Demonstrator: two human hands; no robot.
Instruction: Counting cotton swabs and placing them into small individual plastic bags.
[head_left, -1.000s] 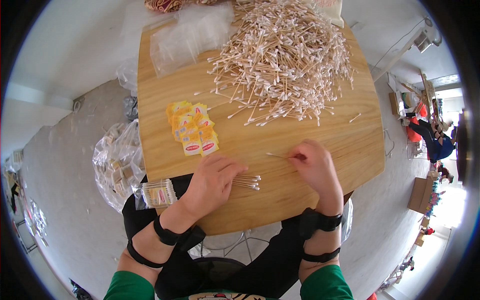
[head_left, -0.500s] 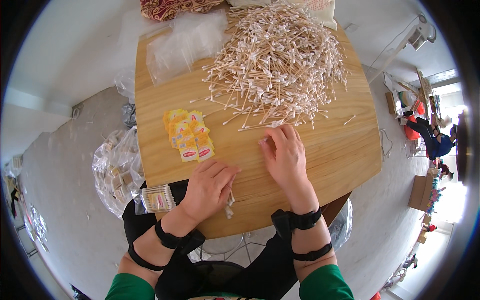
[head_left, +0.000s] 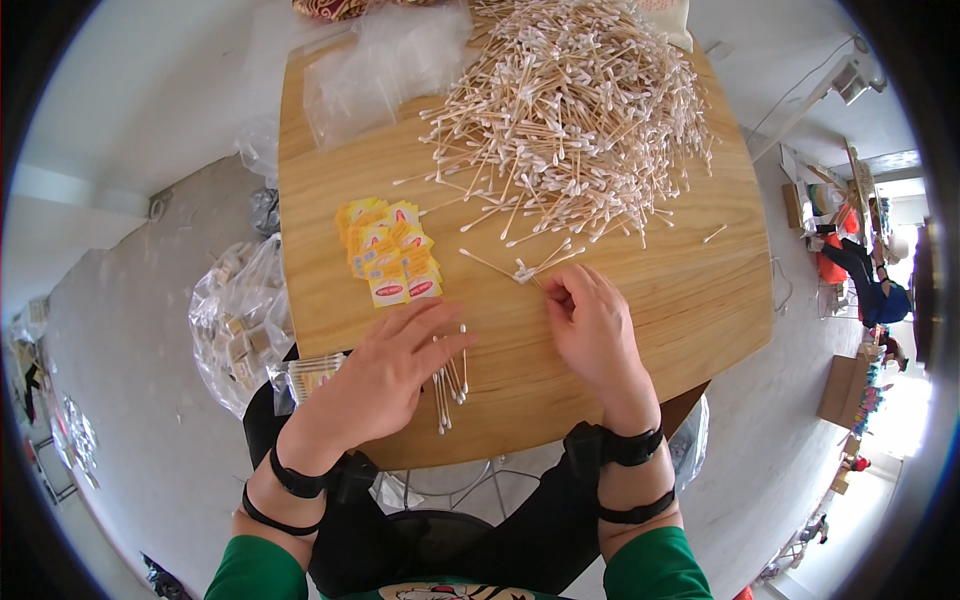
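My right hand [head_left: 592, 325] is closed in a pinch at the near edge of a big heap of cotton swabs [head_left: 580, 120]. A few cotton swabs [head_left: 524, 272] fan out at its fingertips, touching the wooden table [head_left: 660, 300]. Left of it, my left hand [head_left: 390, 370] hovers low with its fingers stretched and apart. Several loose cotton swabs [head_left: 450, 385] lie beside and partly under its thumb. Just beyond that hand is a pile of yellow paper cards [head_left: 390, 255]. A clear packet of swabs [head_left: 312, 376] rests at the table's left edge, half hidden by my left forearm.
Clear plastic bags [head_left: 385, 70] lie at the table's far left. A large transparent bag of packets [head_left: 245, 325] stands on the floor to the left. One stray swab [head_left: 715, 234] lies toward the right. Far right, a person [head_left: 865, 275] sits near cardboard boxes [head_left: 845, 388].
My left hand has opened and shifted left, uncovering the swabs by its thumb. My right hand has moved slightly right and nearer; swabs now show at its fingertips.
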